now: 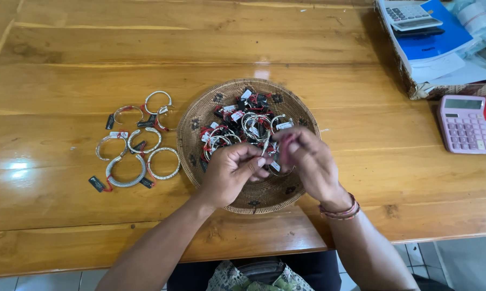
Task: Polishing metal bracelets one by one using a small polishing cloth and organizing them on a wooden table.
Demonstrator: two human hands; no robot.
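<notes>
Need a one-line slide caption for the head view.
Both hands, left hand and right hand, handle a tagged bangle over a woven basket on a wooden table.

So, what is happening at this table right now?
A person holds both hands over a round woven tray full of tagged silver bangles. The left hand and right hand meet over it, fingering one small tagged piece; which hand grips it is unclear. More bangles lie to the left on the wooden table. A pink calculator sits at the right.

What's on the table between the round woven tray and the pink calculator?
Nothing: in the head view, only bare wooden table lies between the woven tray and the pink calculator.
</notes>
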